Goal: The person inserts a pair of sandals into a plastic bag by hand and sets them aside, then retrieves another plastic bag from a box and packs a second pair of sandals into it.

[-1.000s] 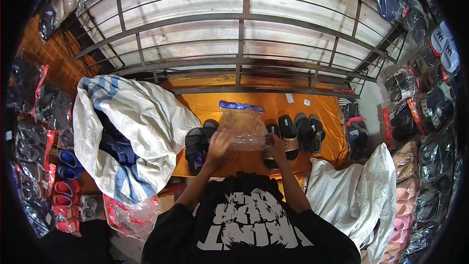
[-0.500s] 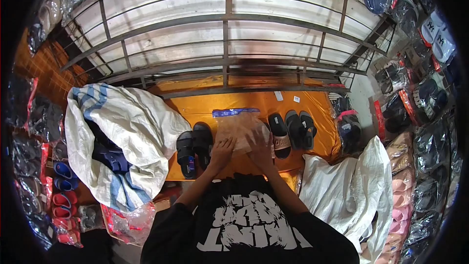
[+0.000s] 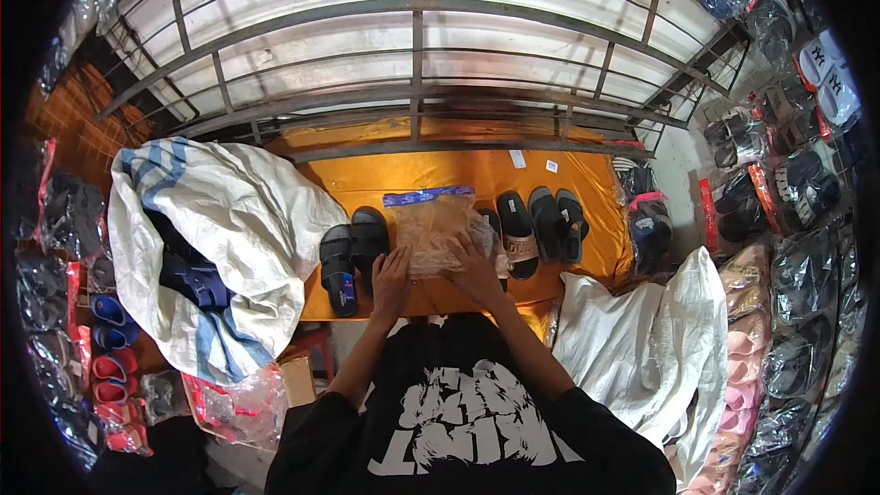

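Mid-frame, I see the right grip (image 3: 473, 266) spread, released, on the clear bag (image 3: 426, 231); whether the left grip (image 3: 392, 275) pinches its lower-left edge, I can't tell. Probably light, limp, slippery: best held by the blue strip (image 3: 428, 196) beyond.

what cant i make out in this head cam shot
All in the head view:
Slipper nearest the right hand: partly hidden by hand and clear bag.
Depths of the left white sack: hidden by its folds.
Small white tags: any print too small.
Far-right packets: cut off by dark border.
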### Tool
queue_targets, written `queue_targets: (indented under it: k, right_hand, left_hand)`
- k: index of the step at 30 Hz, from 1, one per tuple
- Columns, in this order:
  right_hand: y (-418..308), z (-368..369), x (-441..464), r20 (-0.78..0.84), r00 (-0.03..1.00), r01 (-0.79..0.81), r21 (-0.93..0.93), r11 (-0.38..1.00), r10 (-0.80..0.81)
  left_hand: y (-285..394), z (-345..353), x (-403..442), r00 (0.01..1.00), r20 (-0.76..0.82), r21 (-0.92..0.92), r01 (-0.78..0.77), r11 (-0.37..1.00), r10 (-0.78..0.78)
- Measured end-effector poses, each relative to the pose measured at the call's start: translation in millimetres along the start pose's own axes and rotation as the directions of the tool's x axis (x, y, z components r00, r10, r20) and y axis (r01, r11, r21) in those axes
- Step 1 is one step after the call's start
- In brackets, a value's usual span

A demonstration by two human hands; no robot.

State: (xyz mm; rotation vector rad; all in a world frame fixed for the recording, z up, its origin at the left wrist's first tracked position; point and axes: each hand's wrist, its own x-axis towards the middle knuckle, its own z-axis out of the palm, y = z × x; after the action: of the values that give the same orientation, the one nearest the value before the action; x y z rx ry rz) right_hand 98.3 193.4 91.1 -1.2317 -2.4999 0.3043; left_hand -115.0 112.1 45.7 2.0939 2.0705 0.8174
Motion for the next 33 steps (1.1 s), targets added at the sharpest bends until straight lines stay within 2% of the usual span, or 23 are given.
queue_targets:
  k: [4,7,11,13,15,17,19,20,21,22,23,25,27,29,33]
  right_hand:
    - [16,13,2,0.142,0.99,0.004,0.021,1.0,-0.007]
    - [18,-7,1,0.111,0.991,0.06,0.082,0.995,-0.069]
    - [11,-16,-13,0.004,0.99,0.14,0.148,0.979,-0.142]
    - [18,-11,-16,0.009,0.993,0.11,0.19,0.976,-0.114]
    - [37,-12,-17,0.004,0.996,0.09,0.211,0.973,-0.093]
    - [61,-12,-22,0.002,0.998,0.067,0.23,0.971,-0.069]
    - [92,-11,-27,-0.003,0.998,0.063,0.149,0.987,-0.063]
    - [112,-11,-28,-0.014,0.998,0.066,0.145,0.987,-0.065]
    - [132,-11,-29,-0.055,0.998,-0.029,0.109,0.994,0.035]
    - [144,-12,-30,-0.095,0.986,-0.13,0.082,0.988,0.138]
    - [151,-10,-31,-0.098,0.984,-0.138,0.095,0.986,0.147]
    - [152,-17,-39,-0.116,0.977,-0.15,0.204,0.967,0.176]
    - [144,-18,-33,-0.173,0.977,-0.093,0.19,0.977,0.127]
    - [144,-19,-26,-0.211,0.975,-0.033,0.168,0.985,0.069]
    - [158,-22,-23,-0.146,0.985,-0.051,0.285,0.957,0.096]
  left_hand:
    - [32,-11,6,0.999,0.018,-0.078,0.029,0.997,-0.028]
    - [33,-12,8,0.998,-0.007,-0.087,0.066,0.994,-0.067]
    - [42,-15,6,0.991,0.073,-0.023,0.111,0.994,-0.109]
    - [49,-13,10,0.989,0.108,-0.012,0.106,0.994,-0.104]
    - [62,-7,12,0.994,0.106,0.005,0.016,1.0,-0.016]
    - [70,-3,10,0.993,0.112,-0.025,0.028,0.999,-0.025]
    - [74,-5,12,0.994,0.084,-0.094,0.076,0.993,-0.068]
    - [71,-12,12,0.992,0.079,-0.072,0.109,0.991,-0.103]
    - [67,-14,13,0.993,0.07,-0.066,0.096,0.993,-0.092]
    - [62,-16,10,0.994,0.024,0.049,0.107,0.993,-0.109]
    - [59,-17,6,0.992,-0.015,0.166,0.124,0.978,-0.124]
    - [63,-9,-7,0.992,0.014,0.146,0.118,0.982,-0.122]
    - [75,5,-2,0.997,0.002,0.199,0.078,0.977,-0.08]
    - [82,20,2,0.996,0.046,0.191,0.06,0.98,-0.07]
    - [87,38,15,0.992,0.041,0.09,0.112,0.99,-0.116]
